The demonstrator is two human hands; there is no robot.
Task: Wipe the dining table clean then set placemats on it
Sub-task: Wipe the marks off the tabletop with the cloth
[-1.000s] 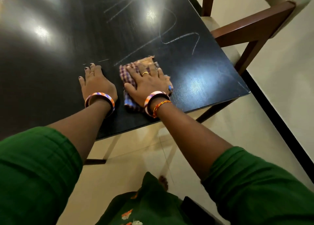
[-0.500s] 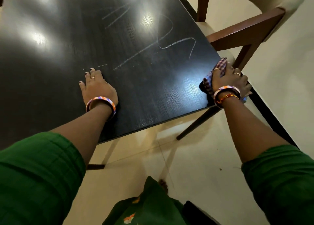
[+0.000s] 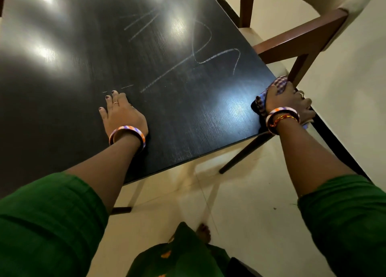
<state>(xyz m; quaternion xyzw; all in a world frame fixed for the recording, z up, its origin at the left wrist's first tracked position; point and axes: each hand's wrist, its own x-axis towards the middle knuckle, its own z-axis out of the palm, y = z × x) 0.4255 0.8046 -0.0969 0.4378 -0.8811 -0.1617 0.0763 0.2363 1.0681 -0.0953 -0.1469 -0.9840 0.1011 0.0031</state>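
Setting: pale tiled floor [image 3: 246,209]; dark glossy desk [image 3: 87,53], marked with pale chalk-like lines [image 3: 188,61] across its right half. Wooden chair [image 3: 296,42] with cream seat, placed at the desk's right edge.

Left hand [image 3: 123,113]: laid flat on the desk near its front edge, fingers straight, nothing held; striped bangle worn at the wrist.

Right hand [image 3: 290,101]: placed at the desk's right front corner; grip curled round a checked cloth [image 3: 277,84], which is bunched against the desk's edge.

Green sleeves are seen on both arms.
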